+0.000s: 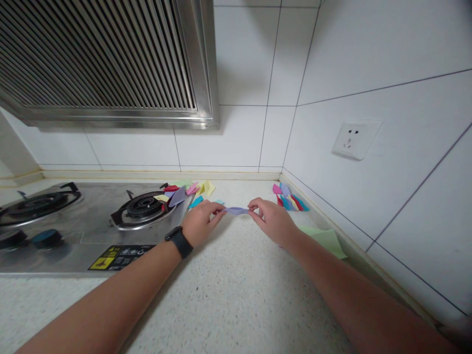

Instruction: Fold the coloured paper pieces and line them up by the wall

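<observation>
A narrow folded strip of lavender paper (236, 211) is stretched between my two hands, just over the speckled countertop (224, 285). My left hand (201, 221), with a black watch on its wrist, pinches the strip's left end between thumb and fingers. At the other end, my right hand (273, 220) grips the paper the same way. Bits of coloured paper, among them a purple piece (177, 197) and a yellow piece (207, 188), lie to the left behind my left hand. Beyond my right hand, a cluster of small folded papers (291, 202) rests near the wall.
The gas stove (92, 236) takes up the left side, and some paper pieces lie over its right burner (145, 206). A range hood (206, 98) hangs above it. Light green paper (326, 241) lies beside my right forearm. A socket (357, 141) is on the right wall.
</observation>
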Available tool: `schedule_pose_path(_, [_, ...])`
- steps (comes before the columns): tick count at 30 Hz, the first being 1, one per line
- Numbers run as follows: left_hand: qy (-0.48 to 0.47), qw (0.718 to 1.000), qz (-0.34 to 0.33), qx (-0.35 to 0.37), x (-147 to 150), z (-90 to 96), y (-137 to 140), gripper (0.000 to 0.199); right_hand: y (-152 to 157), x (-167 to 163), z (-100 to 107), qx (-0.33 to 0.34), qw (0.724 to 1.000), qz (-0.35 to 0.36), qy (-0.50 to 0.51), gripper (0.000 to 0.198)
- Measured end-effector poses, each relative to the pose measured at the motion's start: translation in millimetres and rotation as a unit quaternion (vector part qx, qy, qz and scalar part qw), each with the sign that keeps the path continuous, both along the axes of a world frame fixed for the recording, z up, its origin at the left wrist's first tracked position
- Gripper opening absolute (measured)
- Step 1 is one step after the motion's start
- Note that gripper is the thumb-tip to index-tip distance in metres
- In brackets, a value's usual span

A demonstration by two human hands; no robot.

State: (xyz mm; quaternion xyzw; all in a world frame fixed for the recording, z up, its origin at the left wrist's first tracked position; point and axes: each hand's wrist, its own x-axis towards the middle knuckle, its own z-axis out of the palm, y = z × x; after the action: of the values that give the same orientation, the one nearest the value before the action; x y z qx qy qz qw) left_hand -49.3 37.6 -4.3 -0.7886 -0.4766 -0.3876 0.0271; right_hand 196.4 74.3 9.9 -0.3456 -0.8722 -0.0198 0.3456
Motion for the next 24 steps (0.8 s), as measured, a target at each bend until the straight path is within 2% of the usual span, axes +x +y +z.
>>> schedule_pose_path(5, [-0.139, 0.982, -0.045, -0.120, 1.2, -4.7, 8.9, 0.024, -1.1, -0.7, -2.8, -0.008, 0.999, 0.018, -0.039, 0.012])
schedule_pose_path(10, [-0.221, 0.956, -0.088, -0.170, 4.7, -3.6, 8.3, 0.028, 0.9, -0.8, -4.0, 0.018, 0.998, 0.030, -0.055, 0.013])
schedule_pose_path(15, [-0.215, 0.958, -0.105, -0.159, 4.4, -5.1, 7.2, 0.024, 0.5, 0.1, -2.5, 0.016, 0.999, -0.007, -0.045, 0.008])
schedule_pose_path(19, [-0.175, 0.970, -0.080, -0.148, 2.2, -5.8, 7.9, 0.016, -0.8, 0.3, -1.4, 0.005, 0.998, -0.036, -0.050, 0.006])
schedule_pose_path(24, [-0.167, 0.972, -0.061, -0.157, 0.0, -6.1, 9.8, 0.017, 0.0, -0.3, -1.7, 0.002, 0.999, 0.003, -0.049, 0.008])
